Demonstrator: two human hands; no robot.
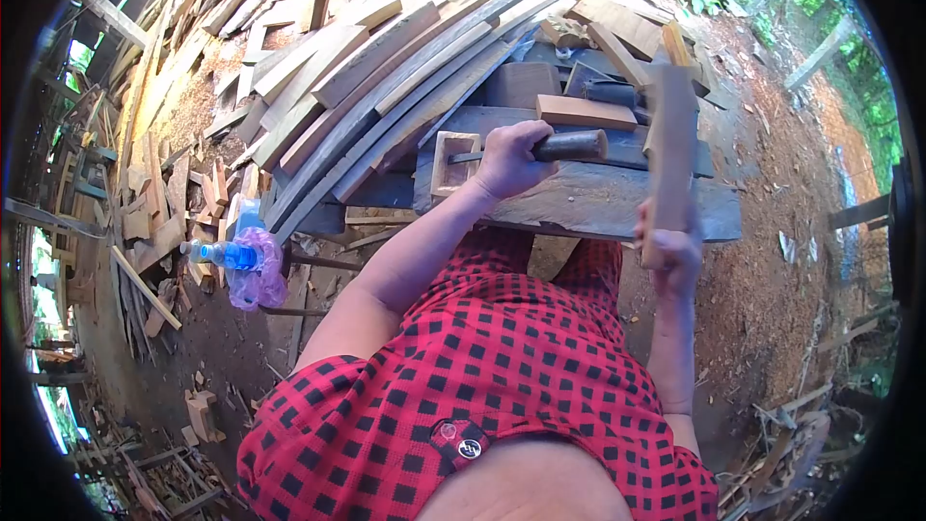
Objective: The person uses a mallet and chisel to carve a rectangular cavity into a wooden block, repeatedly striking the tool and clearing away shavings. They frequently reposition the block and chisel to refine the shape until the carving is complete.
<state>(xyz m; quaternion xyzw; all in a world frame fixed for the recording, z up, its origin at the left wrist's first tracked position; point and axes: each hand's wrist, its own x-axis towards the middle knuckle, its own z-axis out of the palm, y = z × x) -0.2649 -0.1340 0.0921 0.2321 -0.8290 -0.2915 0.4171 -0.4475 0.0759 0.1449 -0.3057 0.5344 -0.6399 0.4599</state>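
Note:
My left hand (pixel 516 159) is closed round a chisel (pixel 571 146) with a dark, thick handle; its blade points left into a small rectangular wooden frame (pixel 455 162) on the workbench (pixel 617 195). On the right, my right hand (pixel 670 249) grips the lower end of a long wooden block (pixel 672 145), which stands up from the fist and is slightly blurred. The block is apart from the chisel handle. Beyond my left hand, a reddish-brown wood piece (pixel 586 111) lies on the bench.
Long planks (pixel 386 106) are stacked beyond and left of the bench. A bottle (pixel 224 254) in a pink plastic bag (pixel 258 280) is at the left. Wood offcuts (pixel 154 193) and shavings cover much of the ground. A dark plane-like tool (pixel 610 93) lies at the bench's far side.

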